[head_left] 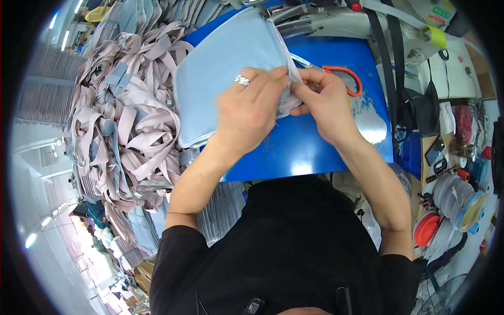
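A light blue-grey fabric panel [226, 63] with rounded corners and a pale piped border lies on the blue table, its far edge by the sewing machine. My left hand [249, 107], with a silver ring, lies over the panel with its fingers bent and gripping near the right edge. At that same edge, my right hand [331, 102] pinches a pale pink strip [295, 79] between thumb and fingers. Scissors with orange-red handles [358, 86] lie just beyond my right hand, their blades partly hidden by the fabric and fingers.
The sewing machine [336, 24] stands at the far side of the blue table [310, 152]. A big tangled heap of pink and grey strips [126, 115] presses against the panel's left. Stacked grey pieces [50, 84] rise behind it. Thread spools [451, 191] and small tools crowd the right.
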Demonstrator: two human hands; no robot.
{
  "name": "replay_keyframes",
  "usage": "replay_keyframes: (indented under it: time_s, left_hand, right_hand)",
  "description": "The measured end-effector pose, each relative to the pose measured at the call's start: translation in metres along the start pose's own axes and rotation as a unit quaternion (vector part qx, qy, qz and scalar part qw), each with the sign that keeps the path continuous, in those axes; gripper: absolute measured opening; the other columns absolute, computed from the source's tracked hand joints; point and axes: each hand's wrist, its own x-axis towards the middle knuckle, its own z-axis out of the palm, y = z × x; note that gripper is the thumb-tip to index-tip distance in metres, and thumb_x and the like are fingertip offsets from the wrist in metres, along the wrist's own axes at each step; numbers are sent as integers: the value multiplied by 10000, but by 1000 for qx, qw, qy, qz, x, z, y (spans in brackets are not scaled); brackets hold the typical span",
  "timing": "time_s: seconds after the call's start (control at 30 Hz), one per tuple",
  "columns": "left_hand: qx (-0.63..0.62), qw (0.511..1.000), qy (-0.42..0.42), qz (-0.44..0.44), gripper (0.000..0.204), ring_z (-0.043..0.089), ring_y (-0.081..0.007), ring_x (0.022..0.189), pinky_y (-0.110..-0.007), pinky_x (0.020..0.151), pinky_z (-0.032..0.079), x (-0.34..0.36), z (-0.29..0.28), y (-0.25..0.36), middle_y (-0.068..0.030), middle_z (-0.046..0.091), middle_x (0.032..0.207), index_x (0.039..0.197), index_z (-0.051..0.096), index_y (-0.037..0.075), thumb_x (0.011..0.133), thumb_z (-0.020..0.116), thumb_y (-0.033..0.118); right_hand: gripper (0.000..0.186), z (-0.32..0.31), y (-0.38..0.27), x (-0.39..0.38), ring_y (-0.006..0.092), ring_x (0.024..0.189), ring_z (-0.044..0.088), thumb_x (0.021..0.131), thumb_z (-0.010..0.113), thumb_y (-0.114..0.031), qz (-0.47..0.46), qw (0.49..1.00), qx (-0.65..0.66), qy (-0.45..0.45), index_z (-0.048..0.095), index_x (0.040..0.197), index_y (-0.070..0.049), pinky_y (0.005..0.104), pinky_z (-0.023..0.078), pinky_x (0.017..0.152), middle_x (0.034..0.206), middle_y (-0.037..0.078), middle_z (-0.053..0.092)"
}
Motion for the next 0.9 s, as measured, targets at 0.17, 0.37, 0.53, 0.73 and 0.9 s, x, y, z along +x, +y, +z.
replay_keyframes:
  time_s: [0.17,0.37,0.53,0.73,0.9]
  left_hand:
    - [18,999,-34,22,450,663,-286,900,-378,744,560,22,-2,-14,-93,732,1088,1098,684,9,656,699,-74]
    - [43,996,-63,42,399,658,-281,885,-383,730,563,45,-2,-49,-80,728,1037,1088,685,26,697,706,-52]
    - [71,993,-77,50,313,679,-281,899,-391,733,572,60,9,-75,-65,730,1002,1070,687,42,768,712,-31]
    - [97,993,-61,22,405,692,-285,869,-391,731,574,59,-1,-83,-59,728,967,1241,683,157,845,761,125]
    - [130,968,-208,-56,705,684,-312,744,-424,653,569,37,-30,-93,-82,653,846,1493,527,281,839,764,162]
  right_hand:
    - [238,3,8,24,135,812,714,971,627,-81,-13,998,63,-25,714,1158,38,283,622,707,951,76,736]
    - [271,19,4,62,153,838,720,992,663,-141,-34,992,118,-33,700,1188,43,310,621,759,961,76,729]
    - [279,27,8,86,166,897,714,965,695,-128,-51,991,118,29,701,1179,50,332,608,783,978,83,726]
    - [256,33,-2,89,151,878,695,884,724,-79,-24,990,118,79,716,1103,53,317,592,764,951,84,726]
    - [305,42,0,92,155,844,683,823,781,-116,-49,989,75,114,711,1063,59,296,556,732,907,101,713]
